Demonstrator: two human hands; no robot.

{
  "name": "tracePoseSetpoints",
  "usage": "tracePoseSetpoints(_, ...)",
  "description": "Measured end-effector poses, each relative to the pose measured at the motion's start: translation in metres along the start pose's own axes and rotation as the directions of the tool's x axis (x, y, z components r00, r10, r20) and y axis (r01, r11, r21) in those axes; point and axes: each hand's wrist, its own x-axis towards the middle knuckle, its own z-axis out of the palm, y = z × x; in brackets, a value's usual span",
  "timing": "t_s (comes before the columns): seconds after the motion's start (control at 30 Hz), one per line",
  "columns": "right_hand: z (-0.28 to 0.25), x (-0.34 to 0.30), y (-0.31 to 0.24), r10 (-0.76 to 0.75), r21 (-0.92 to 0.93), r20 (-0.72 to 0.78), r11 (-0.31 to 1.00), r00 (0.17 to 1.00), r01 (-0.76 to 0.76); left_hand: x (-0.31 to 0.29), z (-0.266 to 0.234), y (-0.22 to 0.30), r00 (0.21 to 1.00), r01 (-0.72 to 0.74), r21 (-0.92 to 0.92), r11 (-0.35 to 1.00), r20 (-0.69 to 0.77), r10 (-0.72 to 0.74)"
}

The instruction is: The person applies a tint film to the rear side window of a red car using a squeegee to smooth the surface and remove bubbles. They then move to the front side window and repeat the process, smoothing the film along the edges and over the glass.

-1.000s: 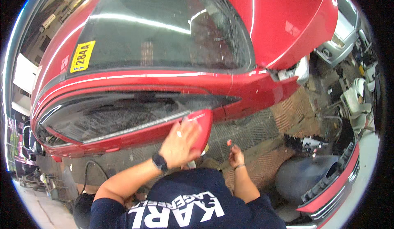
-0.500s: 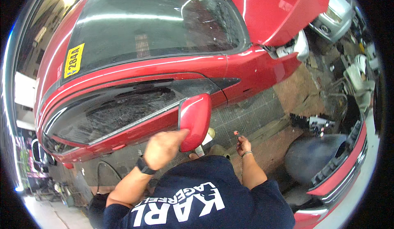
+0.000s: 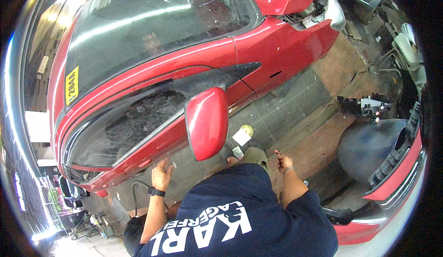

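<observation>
My left hand [image 3: 161,176], with a dark watch on its wrist, is beside the red car's [image 3: 263,45] door, below the side window [image 3: 134,123]. Its fingers look apart, and nothing shows in them. The red side mirror [image 3: 207,124] juts out from the door, to the right of this hand. Farther right, my right hand [image 3: 286,163] is closed on a small dark object with a red tip [image 3: 277,152]. The fingers cover most of that object, so its kind is unclear. A bracelet circles the right wrist.
On the matted floor [image 3: 281,107] lie a white piece [image 3: 241,137] and a round yellowish thing [image 3: 248,129]. A dark rounded plastic part [image 3: 369,144] and a detached red bumper [image 3: 392,178] lie at the right. A hose [image 3: 134,194] curves at the lower left.
My left hand has come off the side mirror and moved down and left beside the door. My right hand keeps the small red-tipped object. The view has shifted.
</observation>
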Motion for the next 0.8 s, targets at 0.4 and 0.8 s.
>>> tracePoseSetpoints(0.4,0.034,0.021,-0.014,-0.047,-0.157,0.069,0.986,0.997,0.057,-0.069,0.034,-0.068,0.834,0.217,0.222,0.951,0.464,-0.298)
tracePoseSetpoints(0.8,0.034,0.065,0.024,-0.148,-0.340,0.217,0.915,0.965,0.217,-0.105,0.039,-0.162,0.732,0.461,0.246,0.853,0.437,-0.522)
